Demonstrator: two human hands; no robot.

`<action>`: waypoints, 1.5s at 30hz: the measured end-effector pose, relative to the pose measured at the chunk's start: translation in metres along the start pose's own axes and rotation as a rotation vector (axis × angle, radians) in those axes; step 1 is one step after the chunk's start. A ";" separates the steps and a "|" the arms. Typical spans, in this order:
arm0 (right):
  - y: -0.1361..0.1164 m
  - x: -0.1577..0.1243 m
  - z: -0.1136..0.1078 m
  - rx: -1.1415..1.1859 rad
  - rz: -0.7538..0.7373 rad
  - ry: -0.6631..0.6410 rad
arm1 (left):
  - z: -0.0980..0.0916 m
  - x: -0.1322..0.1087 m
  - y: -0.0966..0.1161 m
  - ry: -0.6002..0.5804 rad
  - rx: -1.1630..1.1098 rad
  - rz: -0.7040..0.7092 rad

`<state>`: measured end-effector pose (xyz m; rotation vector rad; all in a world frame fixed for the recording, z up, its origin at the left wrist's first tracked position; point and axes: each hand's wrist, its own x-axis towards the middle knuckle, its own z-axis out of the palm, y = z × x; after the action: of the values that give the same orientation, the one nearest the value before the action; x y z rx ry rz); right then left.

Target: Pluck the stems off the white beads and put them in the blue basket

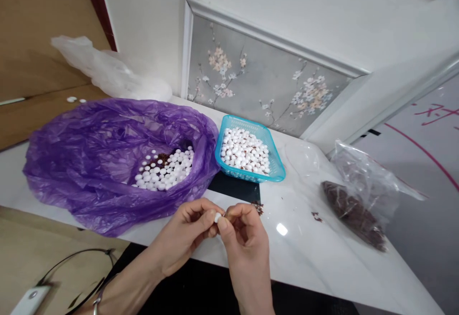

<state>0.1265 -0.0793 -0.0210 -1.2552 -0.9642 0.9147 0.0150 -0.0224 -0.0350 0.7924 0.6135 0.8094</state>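
Between the fingertips of both hands is a small white round piece (pixel 217 217), pinched above the table's front edge. My left hand (pixel 193 224) grips it from the left with thumb and forefinger. On the other side, my right hand (pixel 245 236) closes its thumb and forefinger on the same piece. Just beyond them lies a small heap of brown bits (pixel 257 207). A purple plastic bag (pixel 89 157), spread open to the left, holds many white round pieces (pixel 167 171) and some brown bits. More such pieces fill a blue plastic basket (pixel 276 162) behind my hands.
A clear bag of brown material (pixel 355 214) rests on the white table (pixel 297 262) at the right. Against the wall stands a framed flower panel (pixel 265 71). Cardboard (pixel 39 33) and a whitish plastic bag (pixel 107 73) are at the back left. A black cable (pixel 71 257) hangs lower left.
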 end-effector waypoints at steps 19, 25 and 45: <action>0.025 -0.001 -0.029 -0.085 -0.047 0.061 | 0.001 0.005 0.005 0.039 -0.219 -0.050; 0.026 -0.002 -0.029 -0.171 -0.036 0.023 | 0.002 0.004 0.002 0.063 -0.120 -0.036; 0.034 -0.006 -0.023 -0.215 0.004 -0.059 | 0.070 0.107 0.049 0.164 0.815 0.605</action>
<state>0.1455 -0.0893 -0.0572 -1.4174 -1.1301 0.8729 0.1063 0.0599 0.0246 1.7202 0.8822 1.1960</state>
